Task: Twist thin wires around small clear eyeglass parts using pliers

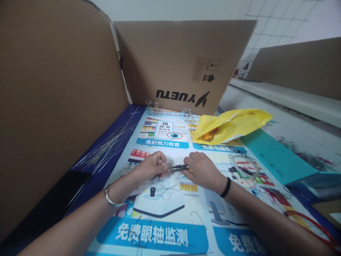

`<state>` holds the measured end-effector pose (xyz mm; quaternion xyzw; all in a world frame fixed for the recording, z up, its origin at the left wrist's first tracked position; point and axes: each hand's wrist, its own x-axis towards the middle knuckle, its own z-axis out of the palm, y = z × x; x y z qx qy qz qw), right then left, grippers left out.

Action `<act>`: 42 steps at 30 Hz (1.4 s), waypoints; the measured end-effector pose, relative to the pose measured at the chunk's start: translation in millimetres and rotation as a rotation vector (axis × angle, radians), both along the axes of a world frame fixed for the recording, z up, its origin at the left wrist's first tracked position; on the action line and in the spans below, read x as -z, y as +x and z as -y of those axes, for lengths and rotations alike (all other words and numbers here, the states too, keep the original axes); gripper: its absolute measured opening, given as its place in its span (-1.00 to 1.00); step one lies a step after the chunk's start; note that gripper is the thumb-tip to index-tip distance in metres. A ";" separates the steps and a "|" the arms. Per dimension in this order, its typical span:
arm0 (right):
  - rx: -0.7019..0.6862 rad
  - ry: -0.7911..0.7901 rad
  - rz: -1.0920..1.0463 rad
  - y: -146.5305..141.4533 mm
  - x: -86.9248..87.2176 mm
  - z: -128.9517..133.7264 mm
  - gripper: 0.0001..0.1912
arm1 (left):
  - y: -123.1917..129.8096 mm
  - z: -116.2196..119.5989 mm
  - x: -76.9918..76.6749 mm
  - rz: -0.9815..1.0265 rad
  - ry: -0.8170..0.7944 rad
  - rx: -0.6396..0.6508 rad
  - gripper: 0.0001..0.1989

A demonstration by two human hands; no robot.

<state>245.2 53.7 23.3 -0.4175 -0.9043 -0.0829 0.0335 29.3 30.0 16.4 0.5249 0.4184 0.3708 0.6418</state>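
Note:
Near the middle of the printed sheet, my right hand is wrapped round a pair of pliers whose dark jaws point left. Their tips meet the fingers of my left hand, which pinch a thin wire bent into a small loop there. Exactly where the jaws bite is too small to make out. Below both hands, more thin curled wire lies loose on the sheet.
Straight wires lie in a bundle at the left. A yellow bag and a wire coil are to the right, beside a teal box. Cardboard panels stand at the back and left. A red ring lies lower right.

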 end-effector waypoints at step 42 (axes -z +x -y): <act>0.098 -0.024 0.043 -5.5 -2.6 2.7 -0.52 | 13.8 4.1 1.3 -0.099 0.016 -0.205 -0.75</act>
